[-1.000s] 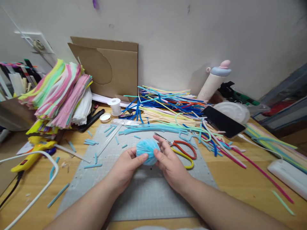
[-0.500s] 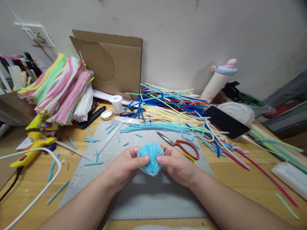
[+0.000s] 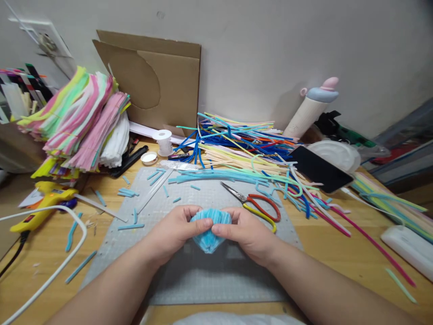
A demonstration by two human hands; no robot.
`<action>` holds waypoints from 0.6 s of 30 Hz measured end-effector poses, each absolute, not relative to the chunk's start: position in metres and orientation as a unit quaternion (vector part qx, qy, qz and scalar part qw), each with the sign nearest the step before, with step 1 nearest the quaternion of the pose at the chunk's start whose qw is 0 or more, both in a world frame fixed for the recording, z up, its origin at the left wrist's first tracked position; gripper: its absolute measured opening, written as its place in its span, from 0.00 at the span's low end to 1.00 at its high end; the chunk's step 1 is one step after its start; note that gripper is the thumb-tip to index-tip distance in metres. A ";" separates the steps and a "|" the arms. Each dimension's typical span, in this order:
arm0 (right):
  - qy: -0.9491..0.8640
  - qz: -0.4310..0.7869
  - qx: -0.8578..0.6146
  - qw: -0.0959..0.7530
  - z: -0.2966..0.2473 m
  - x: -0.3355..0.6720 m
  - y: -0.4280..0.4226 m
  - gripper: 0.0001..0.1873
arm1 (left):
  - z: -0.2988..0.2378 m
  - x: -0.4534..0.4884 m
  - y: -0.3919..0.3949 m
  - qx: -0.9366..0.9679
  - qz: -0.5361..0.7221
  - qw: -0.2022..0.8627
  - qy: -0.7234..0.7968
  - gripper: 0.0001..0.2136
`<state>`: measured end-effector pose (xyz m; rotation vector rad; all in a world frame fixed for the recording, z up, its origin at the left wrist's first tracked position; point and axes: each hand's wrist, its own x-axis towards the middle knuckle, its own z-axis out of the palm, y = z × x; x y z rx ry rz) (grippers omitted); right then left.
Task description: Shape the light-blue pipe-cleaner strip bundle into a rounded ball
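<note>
Between my two hands is a light blue, ribbed, fuzzy piece made of pipe cleaners [image 3: 207, 241], held above the grey cutting mat [image 3: 216, 284]. Its lower end narrows to a blunt point. My left hand [image 3: 181, 228] grips its left side, with the thumb across the front. On the right side my right hand [image 3: 245, 230] grips it the same way, and the two thumb tips nearly meet. The other fingers are mostly hidden behind the piece. Scissors [image 3: 243, 198] with red and yellow handles lie just beyond my right hand.
Blue pipe cleaners [image 3: 219, 176] lie along the mat's far edge, with short cut pieces [image 3: 127, 192] to the left. A yellow glue gun [image 3: 43, 205] and its white cable are at left. A phone [image 3: 320, 169] and a bottle [image 3: 309, 110] stand at right; cardboard [image 3: 176, 81] leans on the wall.
The blue piece has tipped in my hands, so its lower point faces me more. My right thumb has shifted left, closer to the left thumb. The camera view has moved slightly.
</note>
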<state>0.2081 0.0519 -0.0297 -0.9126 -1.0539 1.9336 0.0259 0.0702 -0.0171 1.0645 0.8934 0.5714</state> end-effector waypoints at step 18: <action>-0.350 0.783 -0.329 0.395 -0.021 0.209 0.053 0.13 | -0.013 0.031 0.068 0.423 0.291 0.785 0.347 0.12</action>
